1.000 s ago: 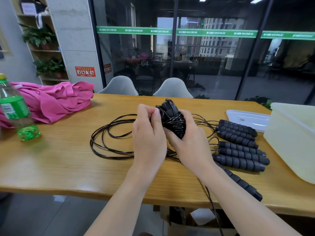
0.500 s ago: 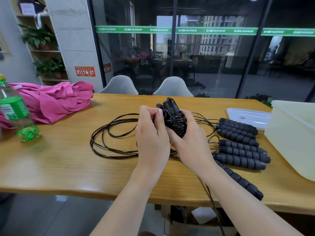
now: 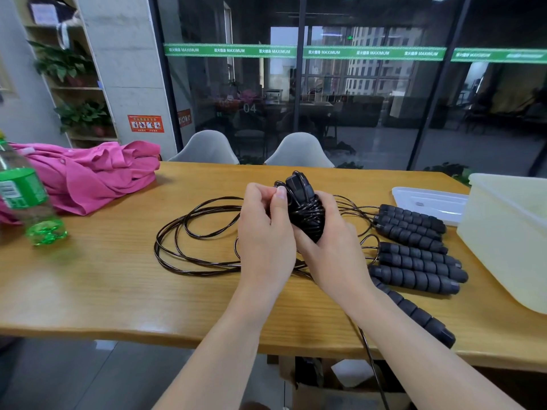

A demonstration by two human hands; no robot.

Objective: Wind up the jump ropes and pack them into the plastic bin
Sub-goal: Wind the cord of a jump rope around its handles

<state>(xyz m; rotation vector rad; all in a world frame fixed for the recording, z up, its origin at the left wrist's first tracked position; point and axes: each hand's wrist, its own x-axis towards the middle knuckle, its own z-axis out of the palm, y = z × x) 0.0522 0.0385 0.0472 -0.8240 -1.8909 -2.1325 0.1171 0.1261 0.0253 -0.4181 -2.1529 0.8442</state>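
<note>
A black jump rope wound into a tight bundle [image 3: 306, 213] around its handles is held above the wooden table [image 3: 88, 291]. My right hand [image 3: 331, 250] grips the bundle from below and the right. My left hand [image 3: 266, 232] pinches the cord at the bundle's top left. Loose black cords [image 3: 183, 241] lie in loops on the table to the left. Several black ribbed handles [image 3: 414, 255] lie side by side to the right. The translucent plastic bin [image 3: 509, 232] stands at the far right, and its inside is out of view.
The bin's clear lid [image 3: 429, 202] lies flat behind the handles. A pink garment [image 3: 88, 176] and a green plastic bottle [image 3: 26, 202] sit at the left. Two grey chairs [image 3: 299, 152] stand behind the table. One cord hangs over the front edge [image 3: 370, 350].
Both hands shifted slightly with the bundle; my left thumb and fingers have closed tighter on the cord at its top. The loose cords and handles have not moved.
</note>
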